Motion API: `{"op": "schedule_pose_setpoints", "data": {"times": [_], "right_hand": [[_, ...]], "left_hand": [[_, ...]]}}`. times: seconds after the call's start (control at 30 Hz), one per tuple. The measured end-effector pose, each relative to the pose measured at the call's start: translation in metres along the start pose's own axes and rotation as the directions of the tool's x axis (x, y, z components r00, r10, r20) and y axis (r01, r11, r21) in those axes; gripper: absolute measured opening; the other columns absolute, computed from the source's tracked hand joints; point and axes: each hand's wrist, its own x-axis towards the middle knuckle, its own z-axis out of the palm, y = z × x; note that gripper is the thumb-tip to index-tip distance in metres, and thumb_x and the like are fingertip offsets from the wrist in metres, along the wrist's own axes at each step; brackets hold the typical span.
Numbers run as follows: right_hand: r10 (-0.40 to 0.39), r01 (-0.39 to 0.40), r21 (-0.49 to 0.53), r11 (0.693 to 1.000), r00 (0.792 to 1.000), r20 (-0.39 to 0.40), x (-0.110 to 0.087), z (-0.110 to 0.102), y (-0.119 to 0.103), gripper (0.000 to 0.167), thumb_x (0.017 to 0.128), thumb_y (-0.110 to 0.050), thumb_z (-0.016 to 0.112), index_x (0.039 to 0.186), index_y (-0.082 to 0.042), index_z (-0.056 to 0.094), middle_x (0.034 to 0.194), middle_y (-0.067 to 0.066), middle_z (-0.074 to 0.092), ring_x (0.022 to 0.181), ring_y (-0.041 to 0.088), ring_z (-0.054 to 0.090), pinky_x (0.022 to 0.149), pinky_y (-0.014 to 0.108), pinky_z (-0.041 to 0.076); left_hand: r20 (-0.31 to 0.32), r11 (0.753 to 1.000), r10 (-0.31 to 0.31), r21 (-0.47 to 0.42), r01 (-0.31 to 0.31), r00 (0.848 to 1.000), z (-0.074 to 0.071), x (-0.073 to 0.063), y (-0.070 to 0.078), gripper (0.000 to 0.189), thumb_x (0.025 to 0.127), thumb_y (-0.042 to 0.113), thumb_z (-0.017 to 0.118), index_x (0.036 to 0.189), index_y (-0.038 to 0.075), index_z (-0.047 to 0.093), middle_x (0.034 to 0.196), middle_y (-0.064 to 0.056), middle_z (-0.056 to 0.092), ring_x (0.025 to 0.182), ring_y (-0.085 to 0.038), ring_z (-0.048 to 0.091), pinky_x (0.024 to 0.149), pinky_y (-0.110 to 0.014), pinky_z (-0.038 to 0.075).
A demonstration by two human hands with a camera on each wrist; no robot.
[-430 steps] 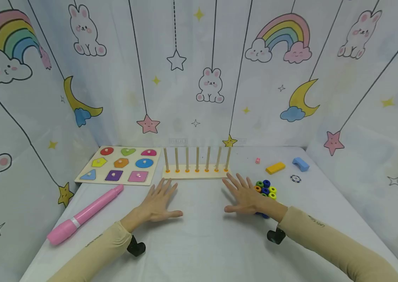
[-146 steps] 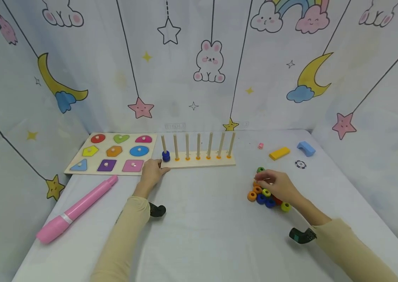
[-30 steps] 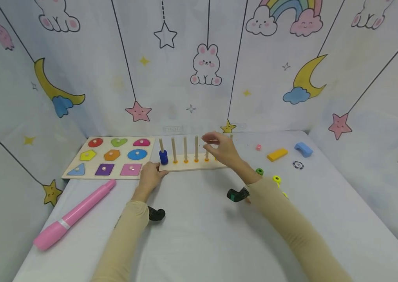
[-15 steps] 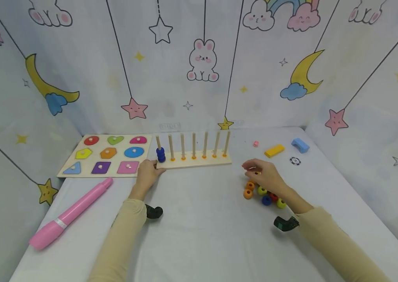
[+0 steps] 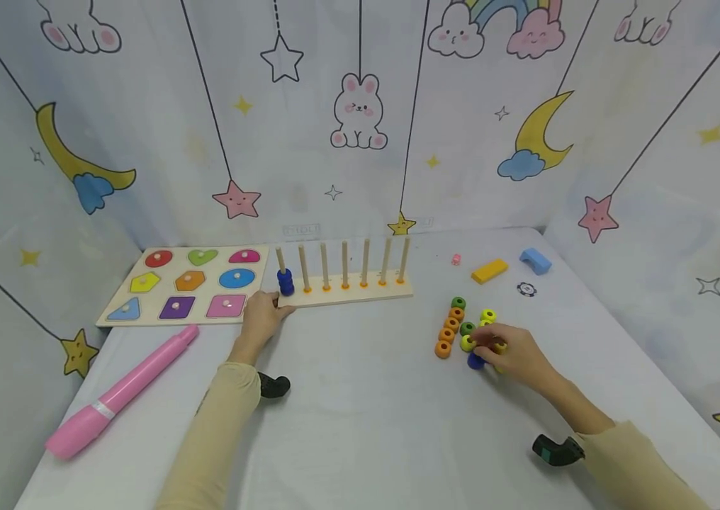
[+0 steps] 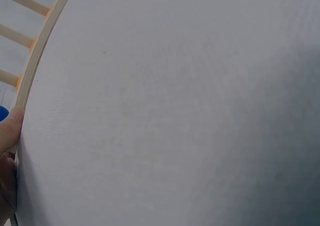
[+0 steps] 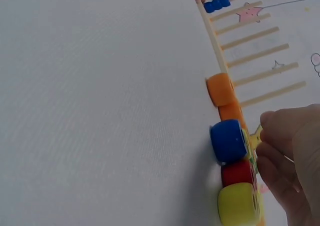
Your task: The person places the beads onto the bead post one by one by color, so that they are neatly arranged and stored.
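My left hand (image 5: 261, 315) grips the left end of a wooden peg board (image 5: 350, 296), thumb on the front edge. Three blue beads (image 7: 217, 4) sit stacked on its leftmost peg; the other pegs carry none. My right hand (image 5: 516, 354) is over a group of coloured beads to the right, fingers bent and thumb tip close to a loose blue bead (image 5: 475, 361). In the right wrist view nothing shows between those fingers, and a red bead (image 7: 237, 173) and a yellow bead (image 7: 237, 204) lie beside the blue one. Orange beads (image 5: 446, 334) form a row to the left.
A shape puzzle board (image 5: 149, 304) lies left of the peg board, with a pink baton-like tube (image 5: 137, 382) before it. At the back right are a yellow block (image 5: 490, 271), a blue arch block (image 5: 535, 261), a round chip (image 5: 526, 289) and a small pink piece (image 5: 456, 260).
Blue beads have gathered on the leftmost peg since the earliest frame. My right hand returned from the pegs to the beads, then shifted right and nearer. The left hand keeps its grip.
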Motion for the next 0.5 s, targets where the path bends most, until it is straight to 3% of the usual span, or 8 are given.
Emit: {"op": "schedule_pose_setpoints", "data": {"times": [0.2, 0.4, 0.5], "right_hand": [[-0.096, 0.098, -0.054, 0.994, 0.995, 0.031, -0.0059, 0.0015, 0.0034, 0.033, 0.072, -0.001, 0.080, 0.101, -0.004, 0.067, 0.092, 0.001, 0.067, 0.078, 0.013, 0.061, 0.068, 0.030, 0.053], [-0.139, 0.142, -0.109, 0.984, 0.990, 0.030, -0.0080, 0.0044, 0.0061, 0.036, 0.070, -0.003, 0.082, 0.102, -0.004, 0.067, 0.096, 0.000, 0.066, 0.084, 0.014, 0.061, 0.073, 0.029, 0.052], [-0.159, 0.162, -0.104, 0.981, 0.987, 0.038, -0.0107, 0.0048, 0.0057, 0.038, 0.068, -0.003, 0.083, 0.102, -0.006, 0.067, 0.097, -0.002, 0.067, 0.087, 0.014, 0.061, 0.078, 0.023, 0.050]], "left_hand": [[0.007, 1.000, 0.001, -0.003, -0.001, 1.000, -0.0005, 0.0011, -0.0025, 0.050, 0.083, 0.024, 0.074, 0.114, -0.013, 0.061, 0.098, -0.027, 0.061, 0.086, -0.033, 0.054, 0.077, -0.046, 0.044], [0.012, 1.000, -0.008, -0.012, 0.008, 1.000, -0.0014, -0.0005, -0.0006, 0.051, 0.082, 0.023, 0.075, 0.115, -0.014, 0.060, 0.099, -0.028, 0.061, 0.087, -0.033, 0.055, 0.078, -0.046, 0.045], [0.013, 1.000, -0.009, -0.001, 0.009, 1.000, -0.0013, -0.0008, 0.0013, 0.052, 0.082, 0.024, 0.075, 0.115, -0.013, 0.060, 0.098, -0.027, 0.061, 0.086, -0.032, 0.054, 0.078, -0.046, 0.044]]}}
